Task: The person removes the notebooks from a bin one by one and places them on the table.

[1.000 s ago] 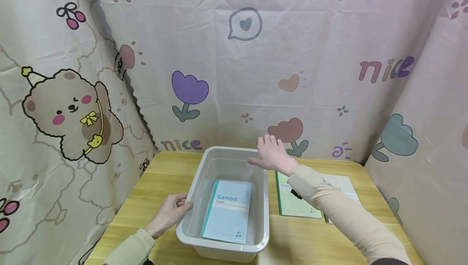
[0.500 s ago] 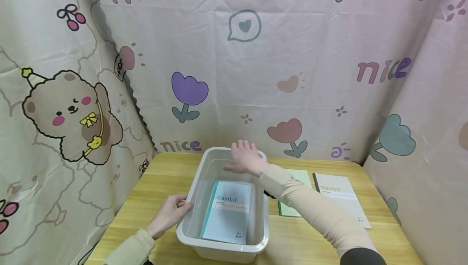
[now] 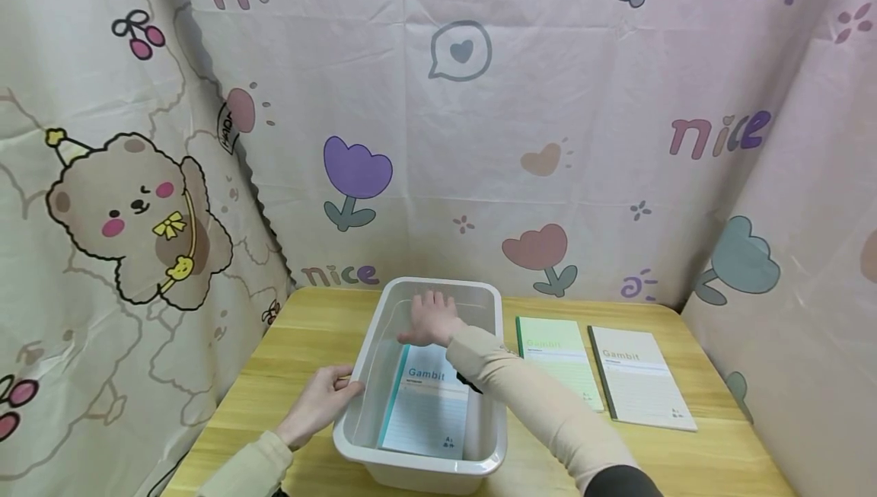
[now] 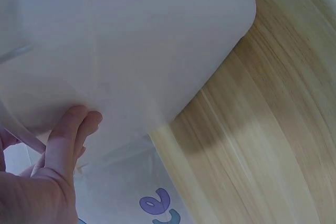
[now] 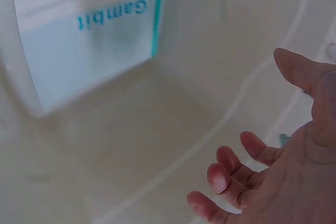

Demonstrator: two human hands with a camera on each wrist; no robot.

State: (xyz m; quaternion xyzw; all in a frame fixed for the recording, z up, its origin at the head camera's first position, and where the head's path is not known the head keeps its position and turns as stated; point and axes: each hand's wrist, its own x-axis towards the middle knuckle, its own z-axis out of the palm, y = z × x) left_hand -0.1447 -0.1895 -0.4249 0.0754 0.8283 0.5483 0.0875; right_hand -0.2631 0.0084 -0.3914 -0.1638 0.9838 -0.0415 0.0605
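Note:
A white plastic bin (image 3: 479, 447) stands on the table with a blue Gambit notebook (image 3: 425, 413) lying flat inside it. My left hand (image 3: 320, 403) grips the bin's left rim. In the left wrist view the fingers (image 4: 63, 140) lie against the bin's outer wall (image 4: 136, 51). My right hand (image 3: 433, 320) is over the far part of the bin, above the top end of the notebook, and holds nothing. The right wrist view has its fingers spread and slightly bent, apart from the blue notebook (image 5: 89, 40). The right forearm crosses the bin's right rim.
To the right of the bin lie a green notebook (image 3: 558, 360) and a white notebook (image 3: 640, 375), side by side on the wooden table (image 3: 541, 451). A printed curtain (image 3: 438, 139) hangs behind the table and along both sides.
My right hand has moved left and down, from above the bin's right rim to over its inside. The green and white notebooks are now uncovered. The left hand stays on the rim.

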